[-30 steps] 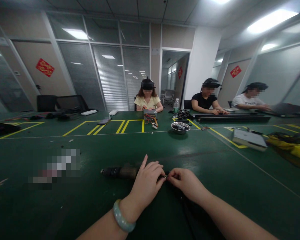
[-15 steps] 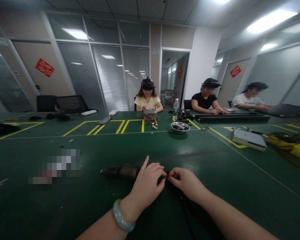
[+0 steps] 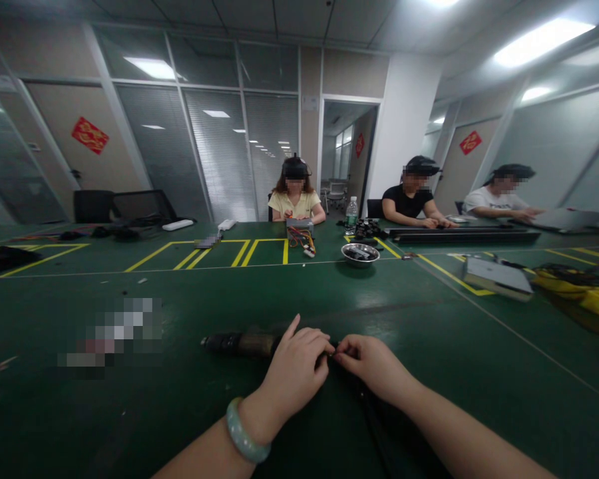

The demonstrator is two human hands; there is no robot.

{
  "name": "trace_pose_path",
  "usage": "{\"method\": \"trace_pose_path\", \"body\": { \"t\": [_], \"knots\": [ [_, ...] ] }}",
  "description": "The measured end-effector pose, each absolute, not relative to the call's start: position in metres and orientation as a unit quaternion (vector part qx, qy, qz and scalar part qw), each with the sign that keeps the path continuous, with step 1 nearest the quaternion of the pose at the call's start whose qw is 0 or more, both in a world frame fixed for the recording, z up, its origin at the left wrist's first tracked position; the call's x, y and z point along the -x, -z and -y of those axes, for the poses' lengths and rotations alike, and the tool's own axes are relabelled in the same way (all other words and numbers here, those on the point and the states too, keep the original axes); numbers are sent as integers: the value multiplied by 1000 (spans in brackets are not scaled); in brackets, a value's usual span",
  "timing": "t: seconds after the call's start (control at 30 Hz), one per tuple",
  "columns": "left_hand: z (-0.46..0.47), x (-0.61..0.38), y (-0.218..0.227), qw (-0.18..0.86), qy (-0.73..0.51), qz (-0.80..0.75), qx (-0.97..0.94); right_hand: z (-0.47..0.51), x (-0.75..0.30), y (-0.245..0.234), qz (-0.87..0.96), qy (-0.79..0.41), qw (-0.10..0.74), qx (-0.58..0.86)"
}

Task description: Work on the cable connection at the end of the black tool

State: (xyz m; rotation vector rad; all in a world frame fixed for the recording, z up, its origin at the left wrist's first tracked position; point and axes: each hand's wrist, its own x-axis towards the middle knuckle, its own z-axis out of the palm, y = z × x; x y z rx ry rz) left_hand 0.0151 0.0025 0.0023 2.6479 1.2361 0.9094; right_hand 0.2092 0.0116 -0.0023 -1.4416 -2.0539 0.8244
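Observation:
My left hand [image 3: 294, 371], with a pale green bangle on its wrist, rests on the green table [image 3: 180, 412] with its fingers curled and pinched at a small part between my two hands; its index finger points up. My right hand [image 3: 372, 362] meets it from the right, its fingertips pinched on the same small part, which is too small to name. A dark cylindrical tool [image 3: 239, 344] lies on the table just behind and left of my left hand. A black cable [image 3: 374, 419] runs from under my hands toward me.
Three people sit at the far side of the table. A metal bowl [image 3: 360, 253], a water bottle [image 3: 351, 215], coloured wires [image 3: 302, 239], a grey box [image 3: 496, 276] and yellow cables [image 3: 586, 293] lie further off. A blurred patch [image 3: 114, 332] sits at left.
Hardly anything has moved; my fingers have shifted slightly at the pinch point between my hands.

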Motion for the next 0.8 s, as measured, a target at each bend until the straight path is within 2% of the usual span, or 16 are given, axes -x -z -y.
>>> {"method": "trace_pose_path", "body": {
  "t": [0.8],
  "knots": [
    [-10, -15, 7, 33, -290, -410, -864, -11, -209, 1, 747, -314, 252, 529]
  ]
}}
